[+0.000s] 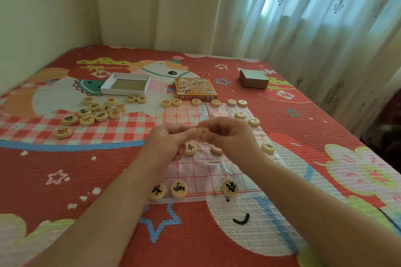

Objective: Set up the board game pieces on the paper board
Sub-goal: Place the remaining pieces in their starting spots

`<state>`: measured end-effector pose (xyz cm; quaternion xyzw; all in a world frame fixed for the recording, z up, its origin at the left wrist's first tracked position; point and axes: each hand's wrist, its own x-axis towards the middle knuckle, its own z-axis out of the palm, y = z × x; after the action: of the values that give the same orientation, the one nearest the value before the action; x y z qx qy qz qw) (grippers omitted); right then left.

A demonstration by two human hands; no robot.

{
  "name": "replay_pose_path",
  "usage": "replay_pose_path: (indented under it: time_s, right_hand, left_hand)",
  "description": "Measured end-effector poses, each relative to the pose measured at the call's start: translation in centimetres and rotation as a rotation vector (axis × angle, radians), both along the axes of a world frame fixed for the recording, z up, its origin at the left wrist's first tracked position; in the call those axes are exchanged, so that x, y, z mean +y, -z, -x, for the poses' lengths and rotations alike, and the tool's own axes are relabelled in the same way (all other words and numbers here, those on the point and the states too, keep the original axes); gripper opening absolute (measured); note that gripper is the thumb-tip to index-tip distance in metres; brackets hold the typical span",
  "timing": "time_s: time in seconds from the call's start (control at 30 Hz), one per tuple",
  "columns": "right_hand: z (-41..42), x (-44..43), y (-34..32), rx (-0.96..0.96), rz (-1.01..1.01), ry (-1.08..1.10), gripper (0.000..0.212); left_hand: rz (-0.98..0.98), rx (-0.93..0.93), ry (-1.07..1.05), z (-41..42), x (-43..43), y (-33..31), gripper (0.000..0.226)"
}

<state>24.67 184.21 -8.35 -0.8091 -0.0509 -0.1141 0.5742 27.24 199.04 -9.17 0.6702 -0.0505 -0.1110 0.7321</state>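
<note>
In the middle of the frame my left hand [168, 140] and my right hand [230, 134] pinch together one round wooden game piece [202, 133], lifted over the paper board [208, 171]. Some pieces already lie on the board edges; a loose heap of pieces [95, 112] waits at middle left, below the open white box [125, 84].

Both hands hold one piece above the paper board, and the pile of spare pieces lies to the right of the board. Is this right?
Not quite. In the head view the left hand and right hand do hold one piece above the paper board, but the pile lies to its left.
</note>
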Motion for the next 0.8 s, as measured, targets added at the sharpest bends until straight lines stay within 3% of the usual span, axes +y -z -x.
replay_pose_path:
  time_s: [0.2, 0.3, 0.37, 0.57, 0.8]
  right_hand:
    - [-4.6, -1.2, -2.1, 0.162, -0.008, 0.172, 0.013]
    - [-7.9, -3.1, -2.5, 0.213, 0.196, 0.308, 0.006]
    - [-9.5, -3.5, -2.1, 0.296, 0.362, 0.285, 0.007]
    - [-12.4, -3.6, -0.4, 0.429, 0.603, 0.319, 0.020]
    - [-11.7, -3.3, -0.2, 0.315, 0.685, 0.344, 0.010]
  left_hand:
    - [0.007, -0.005, -0.213, -1.4, 0.6, 0.4, 0.009]
    - [0.009, -0.009, -0.254, -1.9, 1.2, 0.1, 0.008]
    - [-0.004, -0.030, -0.266, -2.0, 1.3, -0.1, 0.012]
    - [-0.065, -0.050, -0.272, -1.8, 1.1, -0.1, 0.016]
    - [-0.065, -0.081, -0.272, -2.4, 1.4, 0.5, 0.014]
